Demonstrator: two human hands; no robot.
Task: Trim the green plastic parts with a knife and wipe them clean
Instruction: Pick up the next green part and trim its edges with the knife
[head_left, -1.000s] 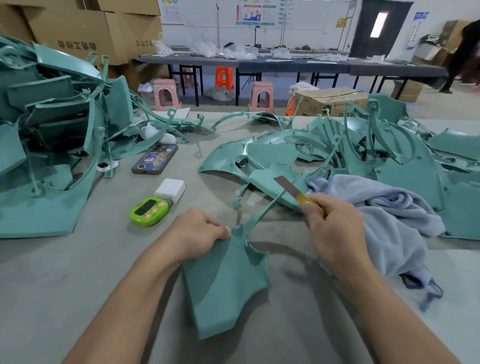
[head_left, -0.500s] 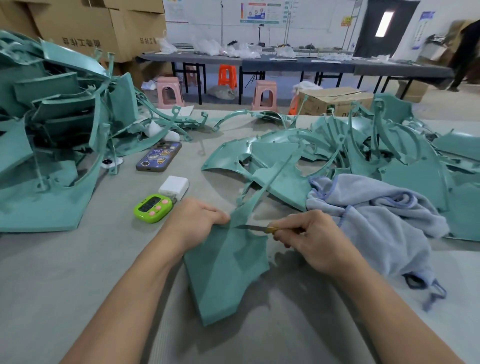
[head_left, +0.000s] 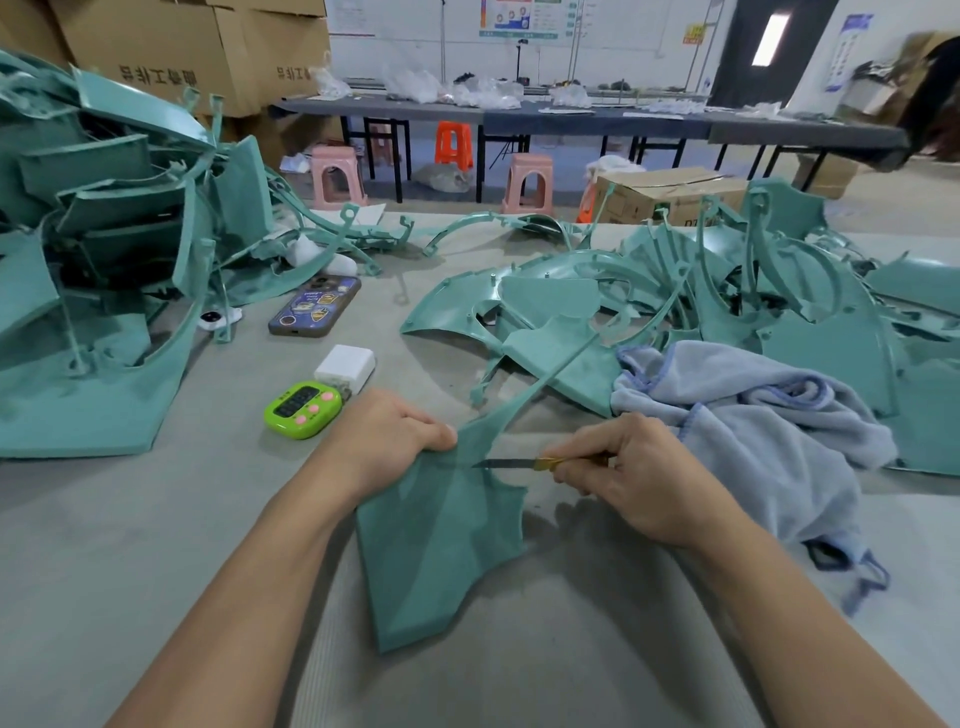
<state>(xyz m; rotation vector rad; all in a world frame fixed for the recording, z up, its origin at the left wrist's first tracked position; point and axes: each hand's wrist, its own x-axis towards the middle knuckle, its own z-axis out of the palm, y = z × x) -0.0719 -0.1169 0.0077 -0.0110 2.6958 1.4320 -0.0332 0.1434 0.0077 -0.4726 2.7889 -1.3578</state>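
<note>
On the bench (head_left: 130, 545), the left hand (head_left: 384, 441) gripped the green plastic part (head_left: 441, 551) while the right hand (head_left: 639, 478) pinched the knife (head_left: 506, 463), its blade pointing toward the left thumb; a slip could have cut it.

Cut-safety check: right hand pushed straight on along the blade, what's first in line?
The right hand's knife tip sits over the green part; beyond it, the left hand gripping that part's edge, probably its thumb. Depth unclear.
</note>
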